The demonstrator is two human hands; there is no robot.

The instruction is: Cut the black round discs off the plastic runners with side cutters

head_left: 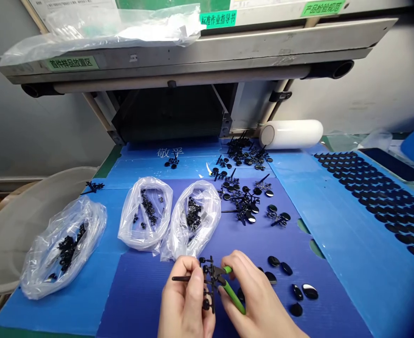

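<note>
Pinched between the fingers of my left hand [187, 300] is a black plastic sprue [212, 296] with small parts on its branches. My right hand [254, 298] grips green-handled nippers [234, 296], whose dark jaws meet the sprue near its middle. Whether the blades have closed on a branch I cannot tell. Loose black oval pieces [310, 291] lie to the right of my right hand, some partly hidden behind it. Just beyond my left hand sits a clear plastic bag [212, 225] holding small black parts.
Another open bag [125, 225] of small parts stands beside it; a third bag [99, 225] lies farther left. Untrimmed black sprues [244, 202] are heaped toward the back. Rows of black discs [376, 197] cover the right side. A white cylinder [294, 133] rests under the metal shelf [245, 49].
</note>
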